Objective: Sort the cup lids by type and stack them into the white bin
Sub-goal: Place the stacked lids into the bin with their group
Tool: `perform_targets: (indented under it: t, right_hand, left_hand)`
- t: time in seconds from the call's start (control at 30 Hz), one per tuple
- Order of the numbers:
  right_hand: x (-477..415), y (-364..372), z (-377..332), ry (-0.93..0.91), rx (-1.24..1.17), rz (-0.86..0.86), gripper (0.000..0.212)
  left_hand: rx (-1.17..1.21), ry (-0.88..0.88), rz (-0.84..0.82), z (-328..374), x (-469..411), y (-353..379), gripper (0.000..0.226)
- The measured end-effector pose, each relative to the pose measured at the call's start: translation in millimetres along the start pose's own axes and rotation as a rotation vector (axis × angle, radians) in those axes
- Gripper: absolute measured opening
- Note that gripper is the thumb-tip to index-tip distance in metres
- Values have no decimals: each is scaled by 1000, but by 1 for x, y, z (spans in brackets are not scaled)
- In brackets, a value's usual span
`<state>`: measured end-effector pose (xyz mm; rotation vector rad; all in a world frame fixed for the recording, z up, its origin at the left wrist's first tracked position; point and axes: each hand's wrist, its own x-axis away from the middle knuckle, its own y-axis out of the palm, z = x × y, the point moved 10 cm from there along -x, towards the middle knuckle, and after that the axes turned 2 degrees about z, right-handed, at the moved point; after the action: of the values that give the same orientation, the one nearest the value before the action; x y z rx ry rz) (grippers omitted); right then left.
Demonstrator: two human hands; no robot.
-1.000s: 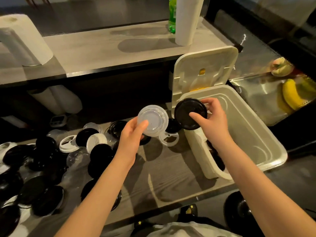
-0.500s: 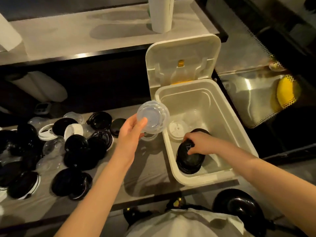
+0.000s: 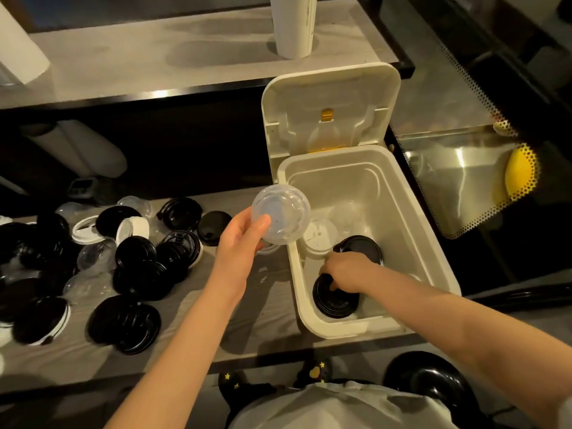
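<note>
My left hand (image 3: 240,243) holds a clear dome lid (image 3: 280,218) in the air just left of the white bin (image 3: 433,243), whose hinged cover (image 3: 331,109) stands open. Inside the bin, my right hand (image 3: 346,270) reaches down with curled fingers on a black lid (image 3: 332,300) that tops a stack at the near left corner. A second black lid stack (image 3: 363,247) and a white lid (image 3: 320,235) sit deeper in the bin. Several black, white and clear lids (image 3: 136,252) lie scattered on the counter at the left.
A white paper roll (image 3: 294,26) stands on the raised shelf behind the bin. More rolls (image 3: 80,150) lie under that shelf at the left. A steel tray with a yellow fruit (image 3: 520,173) sits right of the bin. A black stool (image 3: 430,382) is below the counter edge.
My right hand carried the black lid down into the bin and set it on the near stack. My left hand kept the clear lid raised, almost still.
</note>
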<state>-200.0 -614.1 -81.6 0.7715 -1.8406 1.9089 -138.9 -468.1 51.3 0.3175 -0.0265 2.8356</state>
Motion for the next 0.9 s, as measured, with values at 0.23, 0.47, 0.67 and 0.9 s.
perform_targets:
  t: [0.23,0.47,0.67,0.9]
  right_hand:
    - [10,-18,8,42,-185,109,38]
    - [74,-128,64,43,-1142,791,51]
    - [85,-157,49,-204,-1405,597,67]
    - [81,-140,77,-165,-1661,649,52]
  left_hand:
    - [-59,-10,-19,-1,-5,-2,51]
    - [-212,27,-47,22,-28,8,42]
    - [-314,53,-94,38,-46,40,69]
    - [-380,69,-170,36,-58,68,69]
